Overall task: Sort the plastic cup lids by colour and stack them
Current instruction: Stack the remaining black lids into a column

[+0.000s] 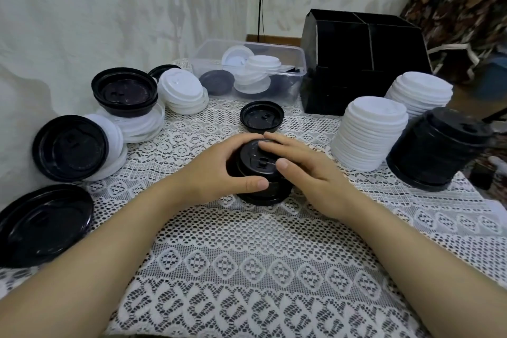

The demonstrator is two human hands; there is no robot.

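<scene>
Lid stack (253,158) — L hand (219,170), R hand (310,173) grip.

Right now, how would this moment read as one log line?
phase: stacking by colour | left hand: grips black lid stack | right hand: holds it, fingers over top | tall white stack: at right

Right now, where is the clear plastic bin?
Head view: the clear plastic bin sits at the table's far centre, directly left of the black divided organiser, with loose lids inside.
</scene>
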